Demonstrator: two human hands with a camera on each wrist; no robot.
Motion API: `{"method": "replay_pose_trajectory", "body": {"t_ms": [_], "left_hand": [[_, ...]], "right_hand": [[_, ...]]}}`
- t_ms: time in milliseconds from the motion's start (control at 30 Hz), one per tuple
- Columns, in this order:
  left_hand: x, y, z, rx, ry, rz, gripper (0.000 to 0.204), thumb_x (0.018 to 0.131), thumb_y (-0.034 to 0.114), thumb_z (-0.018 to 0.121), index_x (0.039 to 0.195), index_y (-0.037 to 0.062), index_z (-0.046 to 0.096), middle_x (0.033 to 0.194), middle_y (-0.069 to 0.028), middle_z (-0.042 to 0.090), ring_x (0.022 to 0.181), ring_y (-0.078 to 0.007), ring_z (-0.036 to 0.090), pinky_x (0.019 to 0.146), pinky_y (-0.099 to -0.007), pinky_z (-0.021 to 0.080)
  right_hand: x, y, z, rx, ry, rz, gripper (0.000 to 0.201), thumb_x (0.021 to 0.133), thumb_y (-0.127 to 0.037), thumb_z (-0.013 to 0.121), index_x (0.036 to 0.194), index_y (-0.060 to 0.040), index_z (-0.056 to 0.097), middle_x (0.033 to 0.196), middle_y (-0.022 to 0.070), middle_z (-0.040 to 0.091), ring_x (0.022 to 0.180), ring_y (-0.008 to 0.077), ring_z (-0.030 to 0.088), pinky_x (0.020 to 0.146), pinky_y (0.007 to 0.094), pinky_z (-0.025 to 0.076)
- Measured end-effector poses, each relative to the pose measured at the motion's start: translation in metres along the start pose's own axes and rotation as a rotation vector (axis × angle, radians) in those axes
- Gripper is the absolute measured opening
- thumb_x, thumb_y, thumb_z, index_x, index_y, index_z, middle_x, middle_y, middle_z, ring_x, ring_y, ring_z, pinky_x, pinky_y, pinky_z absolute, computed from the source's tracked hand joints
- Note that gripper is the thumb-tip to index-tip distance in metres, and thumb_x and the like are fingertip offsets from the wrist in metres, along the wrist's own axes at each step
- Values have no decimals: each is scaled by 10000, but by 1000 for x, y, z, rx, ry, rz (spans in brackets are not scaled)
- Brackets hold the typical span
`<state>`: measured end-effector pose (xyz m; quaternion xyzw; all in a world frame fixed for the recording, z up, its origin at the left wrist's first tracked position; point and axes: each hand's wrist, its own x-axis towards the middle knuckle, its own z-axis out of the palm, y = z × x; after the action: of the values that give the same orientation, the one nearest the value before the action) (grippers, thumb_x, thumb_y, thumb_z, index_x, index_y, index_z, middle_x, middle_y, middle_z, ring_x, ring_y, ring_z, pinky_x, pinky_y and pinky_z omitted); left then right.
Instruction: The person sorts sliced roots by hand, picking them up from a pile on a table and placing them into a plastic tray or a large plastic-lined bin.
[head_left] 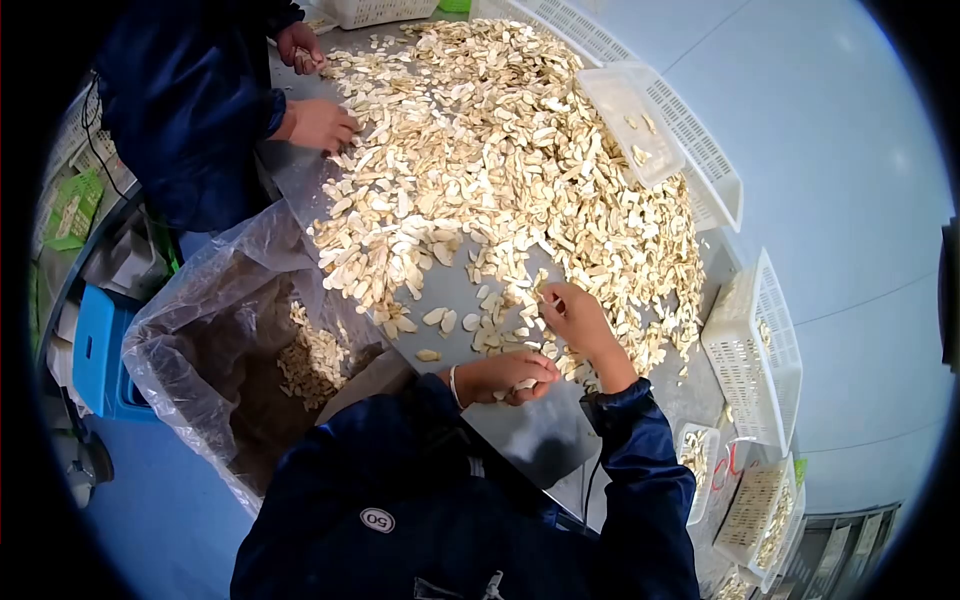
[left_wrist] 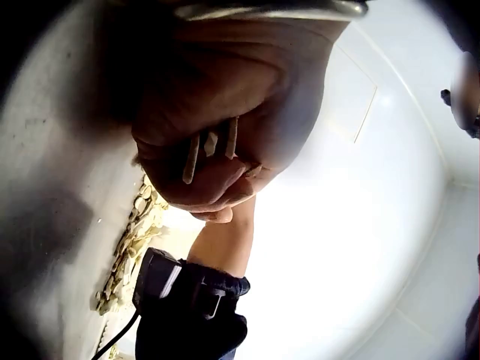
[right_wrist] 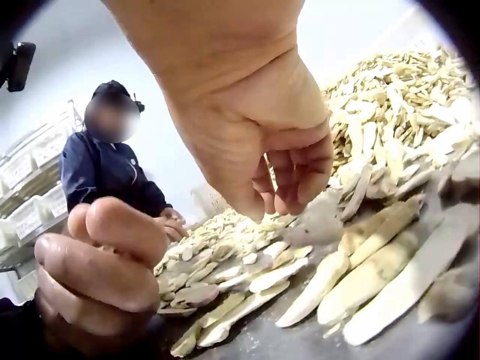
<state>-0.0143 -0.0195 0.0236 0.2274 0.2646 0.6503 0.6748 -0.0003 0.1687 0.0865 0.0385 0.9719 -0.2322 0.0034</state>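
Pale, flat, elongated dried slices (head_left: pixel 450 150) lie in a broad heap on the metal table. My left hand (head_left: pixel 505 378) is curled low over the near edge and holds a few slices; their ends (left_wrist: pixel 191 159) show between the fingers and palm in the left wrist view. Farther forward, my right hand (head_left: pixel 582 322) reaches down to the near side of the heap, thumb and fingertips drawn together at a pale slice (head_left: pixel 556 303). In the right wrist view the right fingertips (right_wrist: pixel 289 204) are just over loose slices (right_wrist: pixel 367 285), with the left fist (right_wrist: pixel 101 270) beside them.
A bin lined with clear plastic (head_left: pixel 165 330) holds more slices at the left. Another person's hands (head_left: pixel 320 125) work at the heap's far left. White perforated baskets (head_left: pixel 750 350) line the right side, and a shallow translucent tray (head_left: pixel 610 95) sits on the heap's far edge.
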Motion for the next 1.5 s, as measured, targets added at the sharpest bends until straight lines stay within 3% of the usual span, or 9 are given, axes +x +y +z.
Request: {"method": "replay_pose_trajectory", "body": {"t_ms": [67,267,567,767,1000,1200,1300,1433,1500], "left_hand": [[-1,1,0,17,-3,4,184,1025,199,508,1025,27,572,635,14,452,445,-54,329,400,-231,251],[2,-10,-8,207,-54,211,187,1022,195,511,1025,17,569,631,5,463,441,-57,350,396,-239,253],[-2,0,-2,-58,17,11,229,1020,176,506,1145,-11,547,699,-23,503,440,-62,352,392,-236,258],[-1,0,0,-52,27,15,216,1023,174,498,1132,-6,546,693,-25,498,442,-61,346,389,-234,253],[-1,-2,-2,-19,12,27,191,1026,179,495,1081,7,558,666,-7,493,427,-60,344,382,-232,248],[-2,-1,0,-55,25,30,193,1030,175,496,1096,8,566,686,-11,504,443,-59,357,392,-230,244],[-5,-1,0,-80,45,21,197,1029,169,501,1123,7,564,698,-14,509,456,-57,368,399,-226,244],[-5,2,3,-74,54,-7,200,1027,165,508,1135,4,560,699,-14,509,456,-58,372,402,-225,249],[-3,0,1,-60,56,-19,203,1026,165,511,1131,-1,559,703,-13,510,455,-59,371,403,-227,255]], "right_hand": [[3,5,15,-72,93,-113,323,876,-110,679,1191,-65,628,822,113,649,685,230,633,676,324,515],[1,-2,16,319,-63,140,348,879,-101,698,1214,-53,617,768,57,628,673,156,584,657,304,496],[-3,41,18,675,-111,297,224,932,-145,695,1113,-13,688,837,-15,658,716,56,572,651,243,493],[-5,32,24,308,23,155,208,925,-145,690,1111,-52,695,841,78,684,690,142,615,655,284,511],[8,-27,30,-16,-25,-142,214,877,-251,687,870,-54,605,875,166,634,878,389,626,725,468,508],[9,-27,22,46,-239,-29,144,881,-185,665,906,-54,609,780,133,648,718,340,627,666,418,505],[4,-18,23,249,-93,70,124,887,-157,655,930,-48,615,746,116,650,650,299,614,633,378,498],[5,-16,22,126,-98,74,152,879,-175,682,936,-52,614,762,116,644,694,302,624,649,383,502],[6,-24,24,-23,-70,-122,149,880,-164,685,935,-40,623,765,114,626,700,276,614,673,365,506]]}}
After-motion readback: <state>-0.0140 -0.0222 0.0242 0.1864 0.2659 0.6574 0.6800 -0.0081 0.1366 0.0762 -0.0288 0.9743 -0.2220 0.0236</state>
